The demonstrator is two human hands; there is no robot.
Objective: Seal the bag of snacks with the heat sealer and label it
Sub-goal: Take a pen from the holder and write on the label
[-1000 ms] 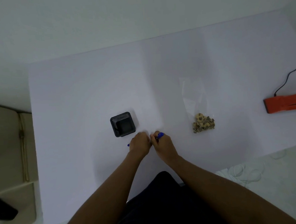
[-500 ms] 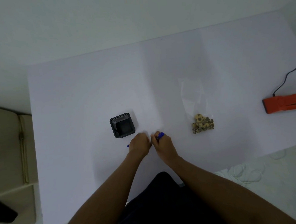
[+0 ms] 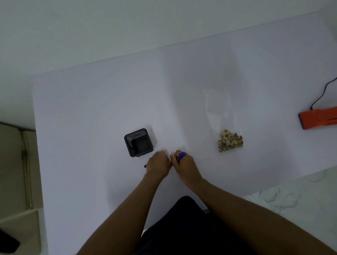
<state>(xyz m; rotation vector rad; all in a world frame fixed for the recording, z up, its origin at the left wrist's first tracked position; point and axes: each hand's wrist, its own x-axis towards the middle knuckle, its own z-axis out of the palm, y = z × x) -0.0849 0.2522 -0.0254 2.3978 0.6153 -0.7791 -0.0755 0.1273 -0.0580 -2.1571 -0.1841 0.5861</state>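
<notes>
Clear plastic forms the bag of snacks (image 3: 225, 123), which lies flat on the white table (image 3: 84, 112), right of the middle and well in from the near edge. Its small heap of beige and brown snack pieces (image 3: 230, 141) sits bunched at the end nearest me; the long, empty, see-through part stretches toward the far edge.

I judge the bag light, limp and slippery, its contents brittle. I would take it by the empty film above the heap, not by the snacks, and keep that film flat for the seal.

My left hand (image 3: 158, 163) and right hand (image 3: 182, 165) meet knuckle to knuckle near the middle of the near edge. Each is curled closed around a blue pen (image 3: 180, 155): one blue end shows above the right fingers, another tip pokes out left of the left hand. I cannot tell whether a cap is coming off.

Just beyond the left hand stands a black square pen holder (image 3: 138, 142). An orange heat sealer (image 3: 324, 115) rests at the right edge, its black cord (image 3: 327, 88) trailing away.
</notes>
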